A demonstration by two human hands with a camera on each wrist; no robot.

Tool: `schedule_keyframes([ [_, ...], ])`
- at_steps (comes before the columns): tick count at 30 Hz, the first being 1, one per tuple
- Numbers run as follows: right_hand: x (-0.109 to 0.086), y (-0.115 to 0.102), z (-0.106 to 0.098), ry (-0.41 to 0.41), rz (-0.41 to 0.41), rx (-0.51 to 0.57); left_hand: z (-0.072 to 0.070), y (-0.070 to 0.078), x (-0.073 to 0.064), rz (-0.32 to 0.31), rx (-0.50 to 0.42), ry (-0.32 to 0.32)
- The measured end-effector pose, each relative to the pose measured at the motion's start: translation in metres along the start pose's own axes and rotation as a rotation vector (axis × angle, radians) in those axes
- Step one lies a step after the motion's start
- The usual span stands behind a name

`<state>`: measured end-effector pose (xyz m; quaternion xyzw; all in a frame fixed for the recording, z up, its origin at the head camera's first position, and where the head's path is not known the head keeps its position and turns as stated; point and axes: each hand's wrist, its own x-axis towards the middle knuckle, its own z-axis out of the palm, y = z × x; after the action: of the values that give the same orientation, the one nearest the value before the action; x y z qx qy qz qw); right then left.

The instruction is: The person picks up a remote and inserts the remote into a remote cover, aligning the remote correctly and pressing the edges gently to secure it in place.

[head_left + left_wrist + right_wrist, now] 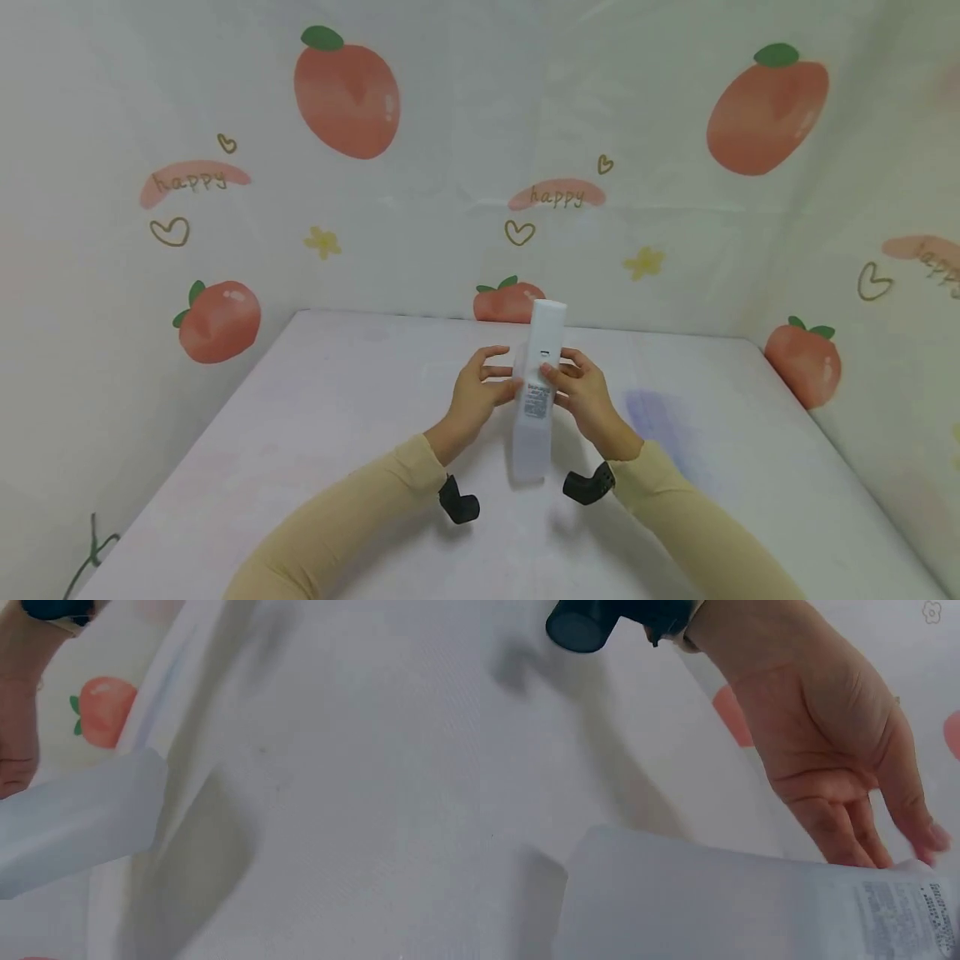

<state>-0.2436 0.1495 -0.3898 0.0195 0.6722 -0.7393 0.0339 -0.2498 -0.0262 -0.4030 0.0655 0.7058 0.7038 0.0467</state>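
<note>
In the head view, a tall white plastic device (536,392) with a translucent lower part, a small dark slot and a printed label stands tilted between both hands. Thumb in front and fingers reaching round the side, the right hand (588,400) grips its upper half. Opposite, the left hand (472,400) holds the other side with its thumb beside the label; some of its fingertips are hidden. The right wrist view shows the left hand (825,742) behind the translucent body (705,900). In the left wrist view, part of the right hand (16,727) appears above the body (82,817).
A white-covered table (360,400) lies beneath, with shadows under the hands. A bluish patch (660,425) marks its right side. Behind hangs a white cloth (450,100) with printed fruit. Black cameras (459,500) sit on both wrists, near the device's lower end.
</note>
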Motion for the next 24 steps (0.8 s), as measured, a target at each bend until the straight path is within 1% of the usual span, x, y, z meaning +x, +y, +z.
schedule_keyframes([
  [2,0.001,0.0,-0.001,0.031,-0.003,0.022,0.0,-0.002,0.0,-0.012,-0.055,0.039],
  [3,0.001,0.0,-0.001,0.042,-0.003,0.026,0.001,-0.003,0.0,-0.019,-0.06,0.052],
  [6,0.002,0.001,-0.001,0.056,-0.009,0.021,0.003,-0.003,0.001,-0.052,-0.028,0.065],
  [8,0.002,0.002,-0.001,0.056,-0.016,-0.001,0.004,-0.002,0.002,-0.06,0.0,0.073],
  [13,0.0,0.002,0.001,0.006,-0.043,-0.079,0.007,0.01,0.009,-0.1,0.048,0.099],
  [16,-0.003,-0.001,0.001,-0.052,-0.071,-0.113,0.007,0.018,0.014,-0.124,0.062,0.096],
  [18,-0.004,-0.004,0.001,-0.068,-0.081,-0.121,0.007,0.021,0.017,-0.137,0.058,0.084],
  [21,-0.005,-0.007,0.0,-0.06,-0.074,-0.132,0.008,0.023,0.017,-0.153,0.016,0.051],
  [24,-0.004,-0.009,0.001,-0.046,-0.051,-0.143,0.008,0.02,0.015,-0.137,-0.03,0.023],
])
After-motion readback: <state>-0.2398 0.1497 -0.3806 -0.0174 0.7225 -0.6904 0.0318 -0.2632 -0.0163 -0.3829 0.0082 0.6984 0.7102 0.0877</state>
